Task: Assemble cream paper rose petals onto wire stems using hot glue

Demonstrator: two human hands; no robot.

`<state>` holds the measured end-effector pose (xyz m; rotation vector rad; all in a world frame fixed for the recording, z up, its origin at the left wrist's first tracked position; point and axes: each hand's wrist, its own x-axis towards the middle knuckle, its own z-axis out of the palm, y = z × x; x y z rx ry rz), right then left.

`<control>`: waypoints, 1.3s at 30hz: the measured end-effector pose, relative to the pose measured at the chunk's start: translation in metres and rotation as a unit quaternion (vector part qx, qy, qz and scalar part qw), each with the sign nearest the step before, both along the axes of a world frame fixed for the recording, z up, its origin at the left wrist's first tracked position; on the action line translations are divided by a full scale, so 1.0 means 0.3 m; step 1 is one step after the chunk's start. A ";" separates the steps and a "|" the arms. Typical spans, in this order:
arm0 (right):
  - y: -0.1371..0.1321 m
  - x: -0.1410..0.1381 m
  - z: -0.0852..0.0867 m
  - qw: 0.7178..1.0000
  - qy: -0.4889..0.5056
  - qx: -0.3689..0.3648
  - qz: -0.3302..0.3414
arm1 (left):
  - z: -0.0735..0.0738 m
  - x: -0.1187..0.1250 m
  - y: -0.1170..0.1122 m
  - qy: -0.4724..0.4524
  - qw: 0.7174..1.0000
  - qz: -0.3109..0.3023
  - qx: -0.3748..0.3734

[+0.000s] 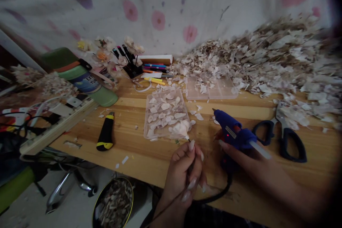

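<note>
My left hand is closed in a pinch round a thin dark wire stem, and a small pale flower sits on the stem's tip just above my fingers. My right hand grips a blue hot glue gun. A white glue stick juts from its back and a red light glows on its side. The gun's nozzle points left and away, a short way right of the flower. Its black cord loops down over the table's front edge.
A clear tray of pale petals lies on the wooden table, with another clear tray behind. A big heap of dried husk scraps fills the right. Black scissors, a black-yellow utility knife, pens and a power strip lie around.
</note>
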<state>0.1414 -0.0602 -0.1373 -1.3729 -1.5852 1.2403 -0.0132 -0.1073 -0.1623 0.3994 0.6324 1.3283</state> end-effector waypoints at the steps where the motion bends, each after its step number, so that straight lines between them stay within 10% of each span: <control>1: 0.003 -0.002 -0.002 1.000 0.003 -0.004 0.006 | 0.004 0.004 0.001 0.007 1.000 0.006 -0.003; 11: -0.009 0.007 -0.040 0.993 0.075 -0.083 0.026 | -0.011 -0.004 -0.003 -0.037 0.999 -0.002 0.007; 24: -0.039 -0.013 0.011 0.932 0.323 -0.152 0.070 | -0.028 -0.064 -0.015 -0.278 0.947 -0.154 0.041; 30: -0.057 0.043 -0.030 0.975 0.175 -0.117 0.073 | -0.021 -0.050 -0.016 -0.197 0.970 -0.131 0.058; 39: -0.072 0.047 0.010 0.993 0.048 -0.027 0.107 | 0.003 -0.013 -0.015 0.128 0.985 0.112 0.021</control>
